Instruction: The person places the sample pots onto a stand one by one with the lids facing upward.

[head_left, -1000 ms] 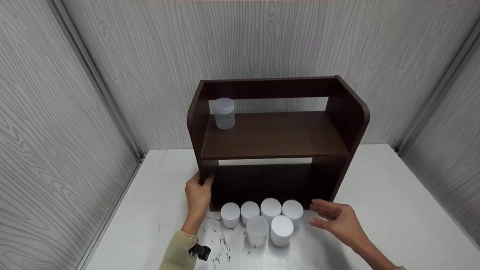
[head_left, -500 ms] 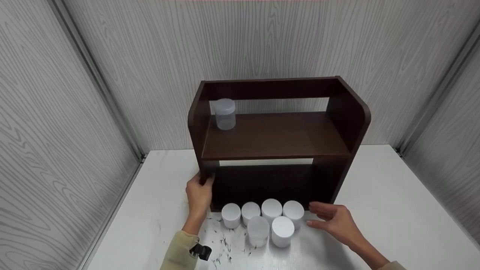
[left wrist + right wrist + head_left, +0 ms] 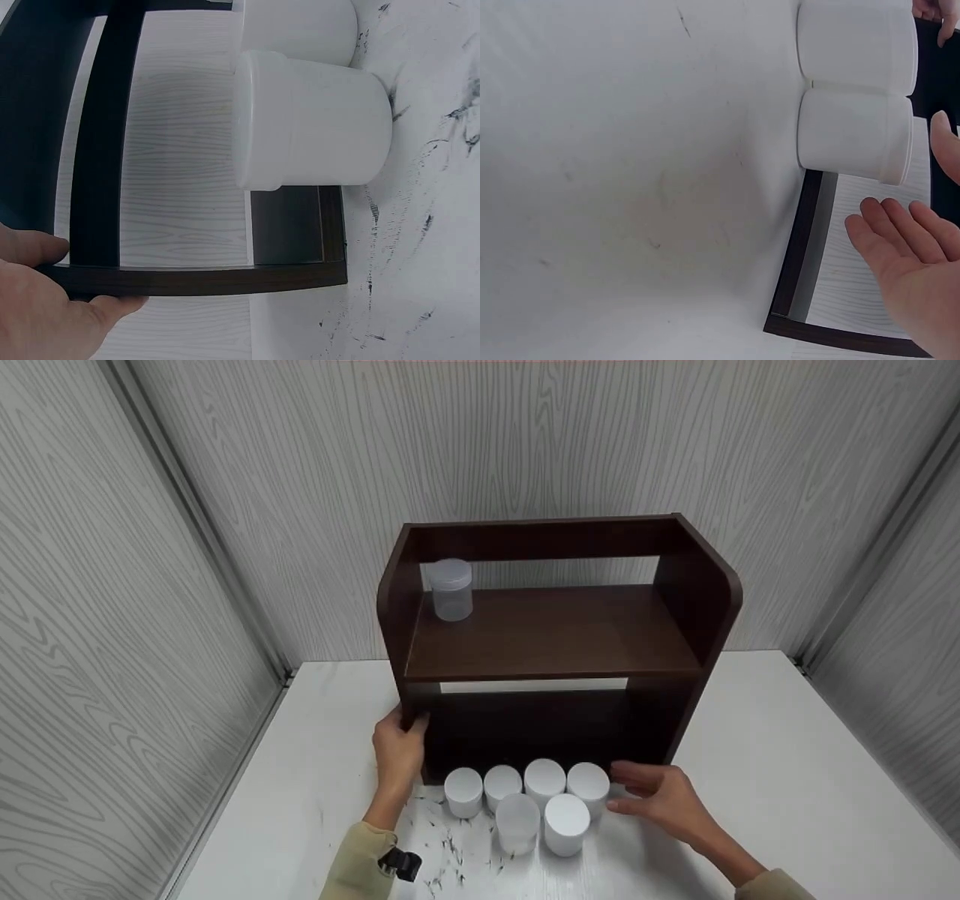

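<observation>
Brown shelf point(image 3: 551, 634) partly behind white jars point(image 3: 544, 780)

Left fingers point(image 3: 389, 723) partly hidden by shelf point(image 3: 555, 634); 2 sleeves point(image 3: 358, 861) cut off.

Lower compartment point(image 3: 529, 727) of the rack point(image 3: 562, 634): a close-set row of four white jars point(image 3: 544, 777) stands across its front; a hand could enter above their lids. Frosted jar point(image 3: 517, 823) and another white jar point(image 3: 566, 825) bar the straight approach. Left hand point(image 3: 399, 754) grips the left side panel, obstructing that edge. Right hand point(image 3: 664, 799): narrow gap to the nearest jar. Upper shelf: lidded jar point(image 3: 452, 589) at left; passage open to its right, as far as the right side panel point(image 3: 696, 596).
</observation>
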A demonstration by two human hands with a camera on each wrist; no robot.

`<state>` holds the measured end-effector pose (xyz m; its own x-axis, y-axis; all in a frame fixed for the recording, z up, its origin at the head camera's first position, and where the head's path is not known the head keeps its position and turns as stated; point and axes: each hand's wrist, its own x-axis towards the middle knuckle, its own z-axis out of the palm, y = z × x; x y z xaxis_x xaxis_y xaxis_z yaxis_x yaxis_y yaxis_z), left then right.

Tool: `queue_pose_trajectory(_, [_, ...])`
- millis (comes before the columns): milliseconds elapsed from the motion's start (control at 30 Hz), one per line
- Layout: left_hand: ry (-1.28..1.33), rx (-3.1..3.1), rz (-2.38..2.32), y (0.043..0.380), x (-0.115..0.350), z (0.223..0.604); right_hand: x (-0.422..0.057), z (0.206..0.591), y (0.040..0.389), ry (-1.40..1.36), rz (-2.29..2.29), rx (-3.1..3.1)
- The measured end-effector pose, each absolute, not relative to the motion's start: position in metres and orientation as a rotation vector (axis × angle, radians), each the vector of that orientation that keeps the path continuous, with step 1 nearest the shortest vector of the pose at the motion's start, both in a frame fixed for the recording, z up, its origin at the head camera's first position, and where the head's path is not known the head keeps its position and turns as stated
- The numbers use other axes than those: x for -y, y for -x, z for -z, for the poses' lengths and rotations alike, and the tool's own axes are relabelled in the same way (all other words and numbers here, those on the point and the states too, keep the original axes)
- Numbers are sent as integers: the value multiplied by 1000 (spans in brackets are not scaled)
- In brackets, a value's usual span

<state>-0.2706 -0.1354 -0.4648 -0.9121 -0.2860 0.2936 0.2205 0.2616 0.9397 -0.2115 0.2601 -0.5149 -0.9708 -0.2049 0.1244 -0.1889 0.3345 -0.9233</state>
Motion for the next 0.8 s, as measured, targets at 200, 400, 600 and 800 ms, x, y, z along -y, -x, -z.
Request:
queue_pose_trajectory(200, [-55, 2145, 1673, 271, 136, 465, -258, 515, 217, 432, 1794, -2501])
queue_pose_trajectory(400, [-47, 2146, 1672, 271, 136, 466, -257, 519, 220, 470, 1813, -2439])
queue_pose_trajectory(600, [-40, 2147, 1658, 270, 137, 467, -256, 522, 223, 502, 1831, -2386])
queue_pose_trajectory(800, [-39, 2138, 1665, 270, 136, 467, -255, 524, 226, 515, 1796, -2400])
